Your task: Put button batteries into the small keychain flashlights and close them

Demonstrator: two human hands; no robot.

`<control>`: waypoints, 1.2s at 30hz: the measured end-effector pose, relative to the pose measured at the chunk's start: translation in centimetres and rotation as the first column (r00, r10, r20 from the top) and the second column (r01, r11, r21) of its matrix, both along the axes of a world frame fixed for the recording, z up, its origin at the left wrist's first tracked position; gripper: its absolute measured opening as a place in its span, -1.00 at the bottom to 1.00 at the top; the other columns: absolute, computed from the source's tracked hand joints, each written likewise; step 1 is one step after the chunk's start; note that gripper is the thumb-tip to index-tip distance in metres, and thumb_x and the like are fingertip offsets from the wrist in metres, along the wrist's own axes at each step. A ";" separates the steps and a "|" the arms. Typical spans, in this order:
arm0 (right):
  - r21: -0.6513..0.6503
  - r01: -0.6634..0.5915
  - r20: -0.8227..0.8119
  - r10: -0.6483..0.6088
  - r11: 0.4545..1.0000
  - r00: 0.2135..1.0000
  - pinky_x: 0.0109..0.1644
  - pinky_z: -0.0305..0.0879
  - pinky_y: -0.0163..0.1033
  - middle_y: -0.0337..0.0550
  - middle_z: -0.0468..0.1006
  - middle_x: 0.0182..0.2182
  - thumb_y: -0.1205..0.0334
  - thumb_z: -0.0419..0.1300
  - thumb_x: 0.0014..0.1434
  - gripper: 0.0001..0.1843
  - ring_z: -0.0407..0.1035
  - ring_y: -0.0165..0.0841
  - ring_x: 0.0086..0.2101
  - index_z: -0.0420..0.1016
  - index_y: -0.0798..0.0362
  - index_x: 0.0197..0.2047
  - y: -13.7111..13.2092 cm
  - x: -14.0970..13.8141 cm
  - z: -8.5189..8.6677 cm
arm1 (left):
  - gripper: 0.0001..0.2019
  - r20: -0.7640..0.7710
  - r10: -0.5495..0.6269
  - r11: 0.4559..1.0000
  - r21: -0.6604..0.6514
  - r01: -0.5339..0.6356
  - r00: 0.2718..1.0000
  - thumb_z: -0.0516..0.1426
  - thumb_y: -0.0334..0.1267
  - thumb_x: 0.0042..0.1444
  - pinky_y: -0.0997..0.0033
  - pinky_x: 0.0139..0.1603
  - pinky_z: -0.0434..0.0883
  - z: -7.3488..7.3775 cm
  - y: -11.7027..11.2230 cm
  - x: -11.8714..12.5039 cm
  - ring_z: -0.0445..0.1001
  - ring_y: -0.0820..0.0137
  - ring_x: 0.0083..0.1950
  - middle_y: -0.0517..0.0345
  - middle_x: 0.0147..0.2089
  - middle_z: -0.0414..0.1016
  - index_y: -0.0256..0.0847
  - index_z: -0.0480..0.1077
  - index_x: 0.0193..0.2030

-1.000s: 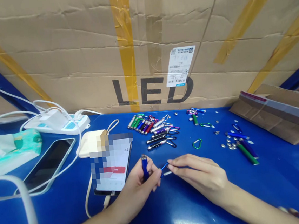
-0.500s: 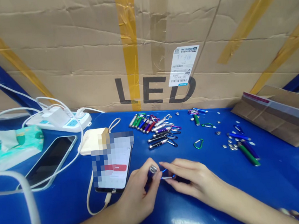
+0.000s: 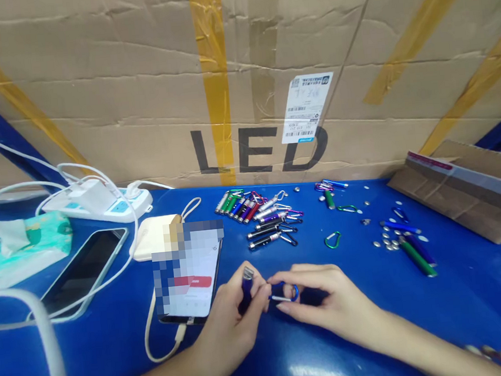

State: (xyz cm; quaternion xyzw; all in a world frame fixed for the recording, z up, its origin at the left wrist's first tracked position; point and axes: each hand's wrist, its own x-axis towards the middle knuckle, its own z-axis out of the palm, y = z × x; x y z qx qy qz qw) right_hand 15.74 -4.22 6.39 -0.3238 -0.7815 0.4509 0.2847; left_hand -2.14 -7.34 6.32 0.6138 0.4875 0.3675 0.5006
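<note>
My left hand [image 3: 232, 323] is closed round a small blue keychain flashlight [image 3: 246, 286], held tilted with its silver end up. My right hand [image 3: 321, 302] pinches a blue carabiner clip [image 3: 287, 294] right beside the flashlight's end, fingertips of both hands nearly touching. Both hands rest low on the blue table [image 3: 292, 349], just right of a phone [image 3: 188, 274] with a lit screen. A row of finished coloured flashlights [image 3: 257, 217] lies behind my hands.
Loose flashlight bodies, clips and button cells [image 3: 397, 239] are scattered at the right. A second phone [image 3: 81, 272], a white power bank [image 3: 153, 236], a power strip [image 3: 101, 205] with cables and a tissue pack [image 3: 21, 245] sit at the left. Cardboard boxes [image 3: 240, 76] wall the back.
The flashlight went from upright to tilted toward my right hand. My right hand moved the blue clip in against the flashlight's end, and its ring now shows between my fingers.
</note>
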 end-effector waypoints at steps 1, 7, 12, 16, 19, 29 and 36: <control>-0.138 0.011 -0.056 -0.019 0.990 0.998 -0.37 0.31 -0.38 -0.20 0.46 -0.44 0.19 0.21 0.13 -0.76 0.35 -0.47 -0.46 0.50 0.11 -0.14 -0.1 -0.2 0.0 | -0.75 0.051 0.006 0.999 -0.034 -0.005 0.999 -0.05 -0.25 0.22 0.45 -0.37 0.18 0.0 0.0 0.1 0.24 0.45 -0.43 0.31 -0.48 0.18 -0.12 -0.01 -0.47; -0.539 -0.080 -0.298 -0.101 0.838 0.949 -0.41 0.32 -0.40 -0.23 0.41 -0.44 0.09 0.17 0.17 -0.72 0.36 -0.49 -0.46 0.39 0.13 -0.16 -0.9 -1.2 -0.3 | -0.74 0.216 -0.049 0.990 -0.120 0.076 0.975 -0.02 -0.25 0.21 0.50 -0.42 0.18 -0.1 -0.3 0.5 0.26 0.49 -0.47 0.34 -0.51 0.21 -0.13 -0.01 -0.48; -0.358 0.002 -0.228 -0.089 0.934 0.970 -0.40 0.32 -0.38 -0.21 0.37 -0.33 0.14 0.02 0.27 -0.82 0.33 -0.50 -0.43 0.27 0.07 -0.27 -1.0 -1.0 -0.5 | -0.79 0.101 -0.029 0.987 -0.152 0.045 0.994 0.00 -0.23 0.21 0.48 -0.44 0.20 -0.4 -0.2 0.6 0.27 0.48 -0.47 0.31 -0.50 0.26 -0.15 0.09 -0.43; -0.104 0.019 -0.015 -0.021 0.994 1.000 -0.32 0.32 -0.35 -0.27 0.43 -0.45 0.23 0.00 0.28 -0.88 0.35 -0.46 -0.44 0.24 0.05 -0.30 -0.5 -0.4 -0.7 | -0.78 0.098 -0.033 0.983 -0.175 0.050 0.995 -0.01 -0.18 0.21 0.48 -0.46 0.19 -0.2 0.0 0.4 0.25 0.49 -0.48 0.27 -0.49 0.30 -0.17 0.12 -0.43; 0.085 0.002 0.122 -0.013 0.996 0.992 -0.26 0.35 -0.34 -0.21 0.49 -0.37 0.24 0.02 0.28 -0.90 0.39 -0.42 -0.35 0.32 0.05 -0.21 -0.2 -0.2 -0.5 | -0.74 0.134 0.008 0.987 -0.160 0.014 0.991 -0.01 -0.15 0.22 0.49 -0.44 0.19 -0.1 0.2 0.3 0.22 0.50 -0.49 0.32 -0.51 0.25 -0.16 0.07 -0.45; 0.544 -0.210 0.405 -0.036 0.812 0.913 -0.20 0.45 -0.26 -0.04 0.50 -0.28 0.38 -0.16 0.33 -0.67 0.43 -0.34 -0.26 0.42 0.17 -0.09 -1.0 -0.3 -0.9 | -0.73 0.087 0.043 0.990 -0.135 -0.031 0.995 0.00 -0.18 0.21 0.50 -0.49 0.23 -0.4 -0.2 0.5 0.24 0.51 -0.55 0.37 -0.58 0.21 -0.13 0.02 -0.46; 0.763 -0.267 0.474 -0.229 0.588 0.850 -0.28 0.47 -0.20 0.02 0.52 -0.29 0.58 -0.30 0.24 -0.51 0.46 -0.28 -0.28 0.24 0.35 0.13 -1.3 -0.4 -1.1 | -0.84 0.076 -0.051 0.976 -0.210 0.066 0.996 0.01 -0.20 0.21 0.50 -0.44 0.20 0.3 0.3 0.0 0.24 0.49 -0.46 0.32 -0.50 0.24 -0.18 0.15 -0.36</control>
